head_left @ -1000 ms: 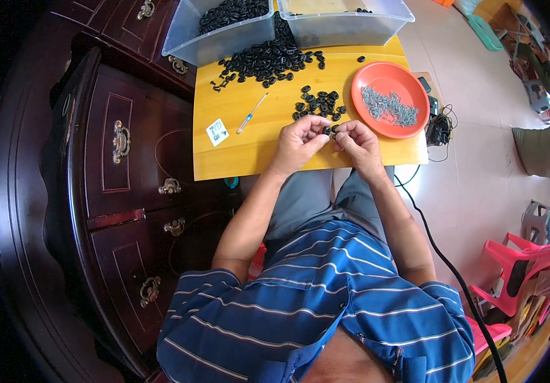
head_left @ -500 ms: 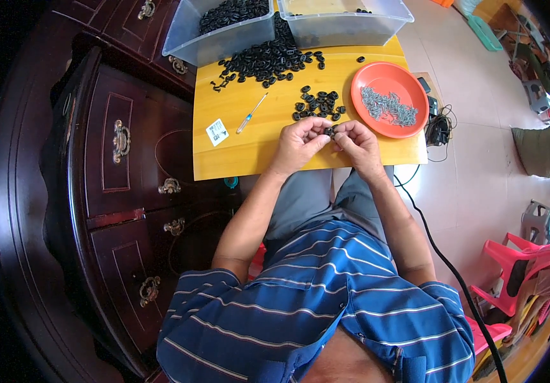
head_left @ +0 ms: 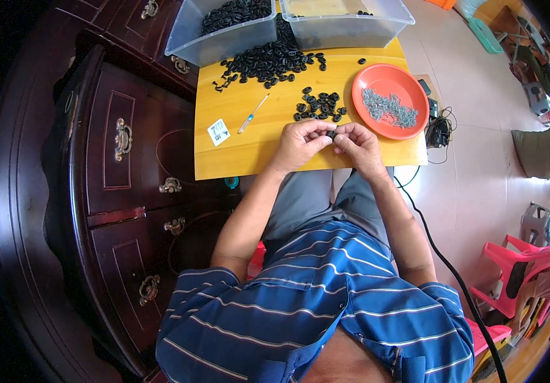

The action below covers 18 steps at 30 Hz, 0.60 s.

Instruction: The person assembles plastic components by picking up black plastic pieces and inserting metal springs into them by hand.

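Observation:
My left hand [head_left: 300, 142] and my right hand [head_left: 359, 145] meet above the near edge of the yellow table [head_left: 249, 159]. Their fingertips pinch a small black oval plastic piece [head_left: 332, 135], mostly covered by the fingers. Just beyond lies a small group of similar black pieces [head_left: 320, 103]. To the right, an orange-red plate [head_left: 390, 71] holds many small silvery screws [head_left: 390, 108]. A thin screwdriver with a blue and clear handle [head_left: 253, 113] rests to the left, beside a white printed card [head_left: 218, 132].
At the back, a clear bin [head_left: 224, 45] holds black pieces, with a heap of them [head_left: 268, 60] spilled before it. Another clear bin [head_left: 345, 32] stands to its right. Dark wooden drawers [head_left: 118, 153] flank the left. A black cable [head_left: 441, 255] runs down at the right, near pink stools [head_left: 521, 262].
Both hands stay together in nearly the same place, with only slight finger movement around the black piece. The view has shifted very slightly.

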Tool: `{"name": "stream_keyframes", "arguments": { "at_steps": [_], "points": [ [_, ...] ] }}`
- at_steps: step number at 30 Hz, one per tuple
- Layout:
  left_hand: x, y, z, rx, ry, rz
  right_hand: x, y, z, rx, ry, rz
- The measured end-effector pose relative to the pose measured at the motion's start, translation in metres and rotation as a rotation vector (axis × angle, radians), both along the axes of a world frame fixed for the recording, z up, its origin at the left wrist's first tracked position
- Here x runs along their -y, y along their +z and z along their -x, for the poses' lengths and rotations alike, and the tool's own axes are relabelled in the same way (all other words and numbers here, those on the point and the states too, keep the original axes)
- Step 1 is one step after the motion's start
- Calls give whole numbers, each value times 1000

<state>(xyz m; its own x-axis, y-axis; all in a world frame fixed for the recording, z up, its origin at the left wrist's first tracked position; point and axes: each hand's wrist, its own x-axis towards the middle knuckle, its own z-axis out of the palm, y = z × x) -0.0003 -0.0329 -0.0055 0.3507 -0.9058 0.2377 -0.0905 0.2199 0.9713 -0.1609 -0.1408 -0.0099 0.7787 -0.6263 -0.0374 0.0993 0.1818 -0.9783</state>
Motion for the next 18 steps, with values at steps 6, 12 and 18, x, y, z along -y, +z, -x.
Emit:
{"name": "stream_keyframes", "arguments": {
  "at_steps": [6, 12, 18],
  "points": [
    [-2, 14, -11, 123, -79, -58, 4, 2, 0, -60, 47, -10],
    [4, 22, -14, 224, -100, -66, 6, 2, -1, -74, 48, -23],
    [8, 29, -17, 311, -141, -30, 7, 9, -1, -114, 81, -40]
  ]
}}
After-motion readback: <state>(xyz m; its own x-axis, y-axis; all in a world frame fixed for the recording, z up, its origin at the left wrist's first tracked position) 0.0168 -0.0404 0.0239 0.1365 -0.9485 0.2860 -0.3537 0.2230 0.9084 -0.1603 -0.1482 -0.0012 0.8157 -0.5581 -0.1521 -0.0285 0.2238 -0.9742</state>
